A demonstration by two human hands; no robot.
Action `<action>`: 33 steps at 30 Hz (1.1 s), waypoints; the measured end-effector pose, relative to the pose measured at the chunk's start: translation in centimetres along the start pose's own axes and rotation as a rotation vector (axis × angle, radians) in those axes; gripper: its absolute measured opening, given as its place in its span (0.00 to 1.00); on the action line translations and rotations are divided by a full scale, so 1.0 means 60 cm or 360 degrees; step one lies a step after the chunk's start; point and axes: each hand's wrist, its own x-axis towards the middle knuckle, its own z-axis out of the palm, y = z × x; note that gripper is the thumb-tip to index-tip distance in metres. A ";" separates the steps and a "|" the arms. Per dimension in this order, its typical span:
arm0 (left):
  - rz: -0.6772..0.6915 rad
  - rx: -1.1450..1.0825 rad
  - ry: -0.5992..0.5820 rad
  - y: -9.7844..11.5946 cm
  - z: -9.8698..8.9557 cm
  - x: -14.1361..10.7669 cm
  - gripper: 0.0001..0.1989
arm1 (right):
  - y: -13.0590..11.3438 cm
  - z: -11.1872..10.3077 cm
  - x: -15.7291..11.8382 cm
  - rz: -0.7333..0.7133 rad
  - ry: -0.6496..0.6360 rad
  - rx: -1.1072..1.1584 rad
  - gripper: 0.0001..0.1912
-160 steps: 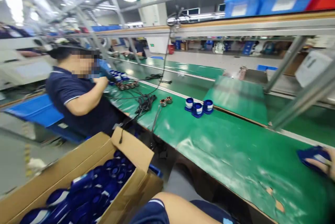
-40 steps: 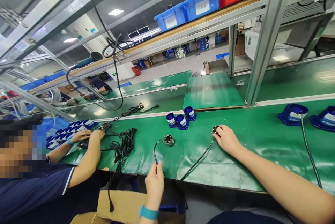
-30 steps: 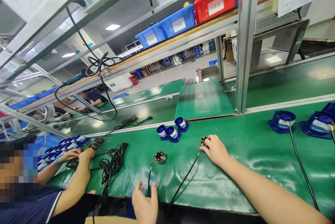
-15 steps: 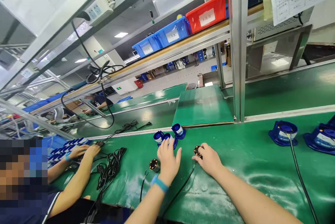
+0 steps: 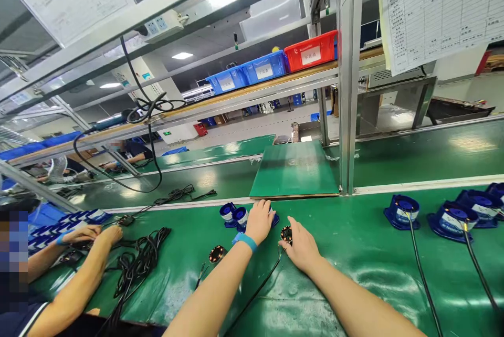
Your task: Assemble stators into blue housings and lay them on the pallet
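My left hand, with a blue band at the wrist, is closed over a blue plastic housing that it mostly covers. Two more such housings stand just left of it. My right hand grips a round copper-wound stator between thumb and fingers; thin wires join it to a black cable running toward the front edge. A second stator lies on the green mat, partly behind my left forearm, near a cable end with bared wires.
Several blue housings with cables stand at the right. A black cable bundle lies at the left, beside a co-worker's hands. A green board spans the back channel. Blue bins and a red bin sit on the shelf above.
My left hand has moved forward and slightly right, from open above the housings to closed over one. My right hand keeps the stator. The camera view has turned and tilted.
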 end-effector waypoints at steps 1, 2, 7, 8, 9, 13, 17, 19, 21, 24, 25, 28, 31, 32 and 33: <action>0.0044 -0.0090 0.0020 -0.001 0.001 -0.020 0.18 | 0.000 0.002 -0.001 -0.0022 0.0026 0.0005 0.36; 0.0069 -0.0209 0.0064 -0.002 0.002 -0.041 0.18 | -0.002 0.002 -0.002 -0.0060 0.0067 0.0020 0.35; -0.0222 -0.0948 0.0420 0.000 0.018 -0.134 0.31 | -0.028 -0.018 -0.018 -0.0461 0.0461 0.0245 0.28; -0.0348 -0.1073 0.0418 0.003 0.021 -0.146 0.36 | -0.036 -0.026 -0.023 -0.0511 0.0537 0.0285 0.28; -0.0468 -0.1190 0.0386 0.007 0.024 -0.155 0.40 | -0.043 -0.034 -0.029 -0.0541 0.0608 0.0317 0.29; -0.0596 -0.1448 0.0242 0.035 0.034 -0.178 0.36 | -0.065 -0.065 -0.053 -0.0616 0.0774 0.0389 0.30; -0.0347 -0.1473 0.0323 0.068 0.050 -0.204 0.31 | -0.072 -0.071 -0.056 -0.0704 0.0590 0.0373 0.27; -0.0218 -0.1456 0.0400 0.074 0.058 -0.216 0.30 | -0.072 -0.065 -0.052 -0.0716 0.0418 0.0343 0.25; -0.0127 -0.1407 0.0478 0.074 0.064 -0.223 0.29 | -0.071 -0.057 -0.047 -0.0699 0.0264 0.0298 0.23; -0.0118 -0.1353 0.0542 0.068 0.070 -0.224 0.28 | -0.068 -0.047 -0.043 -0.0619 0.0145 0.0209 0.20; -0.0139 -0.1366 0.0526 0.066 0.071 -0.222 0.28 | -0.067 -0.045 -0.043 -0.0582 0.0110 0.0166 0.20; -0.0280 -0.1490 0.0379 0.067 0.070 -0.214 0.30 | -0.065 -0.039 -0.045 -0.0485 -0.0047 0.0056 0.22; -0.0446 -0.1625 0.0232 0.071 0.061 -0.203 0.32 | -0.060 -0.032 -0.045 -0.0383 -0.0162 0.0109 0.29; -0.0484 -0.1660 0.0203 0.071 0.056 -0.203 0.33 | -0.058 -0.031 -0.044 -0.0354 -0.0167 0.0145 0.30; -0.0524 -0.1690 0.0189 0.070 0.049 -0.206 0.35 | -0.056 -0.030 -0.041 -0.0333 -0.0158 0.0177 0.31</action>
